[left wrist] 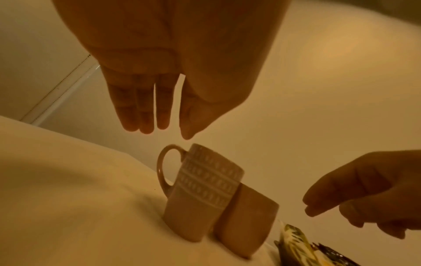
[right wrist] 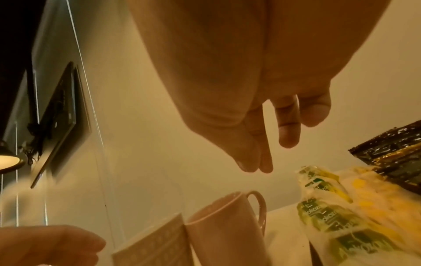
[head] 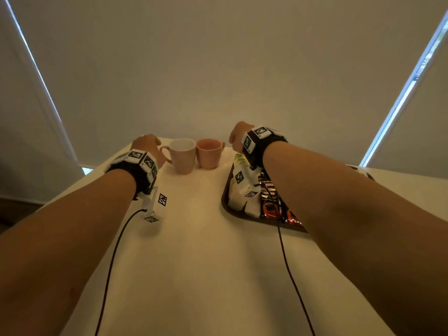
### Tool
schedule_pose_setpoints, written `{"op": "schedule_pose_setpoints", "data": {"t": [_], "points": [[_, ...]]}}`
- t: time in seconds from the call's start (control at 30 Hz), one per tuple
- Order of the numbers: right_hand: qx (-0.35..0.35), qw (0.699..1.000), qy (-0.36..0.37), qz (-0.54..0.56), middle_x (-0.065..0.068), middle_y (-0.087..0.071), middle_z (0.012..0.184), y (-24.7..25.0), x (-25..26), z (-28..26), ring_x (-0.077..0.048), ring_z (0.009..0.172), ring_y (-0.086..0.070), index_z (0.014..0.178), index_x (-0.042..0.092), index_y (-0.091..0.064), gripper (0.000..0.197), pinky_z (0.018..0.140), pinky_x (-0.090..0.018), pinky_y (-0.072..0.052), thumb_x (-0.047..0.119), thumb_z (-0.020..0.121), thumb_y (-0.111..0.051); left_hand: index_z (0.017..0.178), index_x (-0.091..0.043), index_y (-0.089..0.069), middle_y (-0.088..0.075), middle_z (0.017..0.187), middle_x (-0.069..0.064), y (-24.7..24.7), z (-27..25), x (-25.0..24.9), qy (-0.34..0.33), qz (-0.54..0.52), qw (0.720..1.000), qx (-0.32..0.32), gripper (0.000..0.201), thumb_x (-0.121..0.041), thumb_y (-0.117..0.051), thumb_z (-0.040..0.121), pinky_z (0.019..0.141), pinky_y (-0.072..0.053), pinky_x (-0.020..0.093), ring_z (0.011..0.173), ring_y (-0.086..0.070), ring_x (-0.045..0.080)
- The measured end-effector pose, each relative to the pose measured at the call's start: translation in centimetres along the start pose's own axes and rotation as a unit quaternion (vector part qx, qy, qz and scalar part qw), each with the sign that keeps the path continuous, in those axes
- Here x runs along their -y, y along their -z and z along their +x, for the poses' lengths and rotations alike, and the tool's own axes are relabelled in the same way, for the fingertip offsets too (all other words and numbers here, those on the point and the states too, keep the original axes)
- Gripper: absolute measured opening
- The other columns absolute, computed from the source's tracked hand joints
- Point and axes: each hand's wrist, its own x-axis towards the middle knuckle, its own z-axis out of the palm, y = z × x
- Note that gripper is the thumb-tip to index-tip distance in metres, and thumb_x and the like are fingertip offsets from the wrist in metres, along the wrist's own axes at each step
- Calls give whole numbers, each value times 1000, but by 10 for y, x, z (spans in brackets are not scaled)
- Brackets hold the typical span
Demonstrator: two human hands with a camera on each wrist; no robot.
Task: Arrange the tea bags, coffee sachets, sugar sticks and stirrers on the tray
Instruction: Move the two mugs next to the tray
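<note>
Tray of sachets on cream tablecloth, blinds behind

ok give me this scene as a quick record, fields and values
left hand: open, fingers straight, above the patterned mug's handle, holding nothing
right hand: open, above the plain mug's handle, holding nothing
patterned mug: upright on the table, handle to the left
plain mug: upright, right beside the patterned mug, handle to the right
tray: dark, right of the mugs
on tray: green-yellow sachets, dark red sachets
table: covered in pale cloth
</note>
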Motion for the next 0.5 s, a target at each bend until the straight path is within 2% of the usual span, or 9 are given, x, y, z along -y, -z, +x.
{"op": "schedule_pose_setpoints", "data": {"t": [0.13,0.23,0.3,0.37,0.4,0.5], "points": [[43,996,21,-71,-1,-51,146,-11,1,38,-29,125,-54,140,24,-55,66,101,-47,-50,14,77,-72,146,-9,-41,-42,150,16,-12,26,5,-8,36,999,33,54,-5,-57,95,108,-37,40,135,-44,36],[33,993,48,-99,-1,-52,145,-20,8,57,-28,126,-54,138,23,-56,58,104,-47,-48,18,82,-68,149,-15,-40,-40,153,10,-20,37,16,-24,48,998,45,55,-2,-50,96,112,-36,38,137,-42,32],[47,992,56,-104,-2,-60,136,-23,14,59,-28,115,-60,127,21,-63,42,99,-46,-51,18,85,-67,141,-15,-50,-51,145,9,-26,40,24,-43,43,997,38,50,1,-51,94,109,-39,37,130,-49,31],[49,990,65,-112,-4,-67,121,-23,17,59,-29,99,-64,109,21,-67,24,91,-46,-56,19,85,-68,128,-13,-61,-64,129,10,-29,42,29,-59,18,998,13,38,-2,-59,92,100,-44,35,117,-58,29],[40,992,61,-105,-5,-68,120,-25,18,62,-30,97,-65,112,22,-66,29,89,-46,-57,19,84,-70,122,-12,-65,-68,121,10,-29,42,30,-61,1,998,-1,31,-7,-63,91,95,-45,34,111,-61,28],[-14,995,59,-78,-7,-62,131,-29,17,60,-34,110,-64,134,18,-57,54,91,-43,-56,18,82,-73,106,-10,-72,-73,101,8,-23,39,29,-45,-35,998,-18,18,-18,-71,90,87,-47,30,96,-67,25]]}}
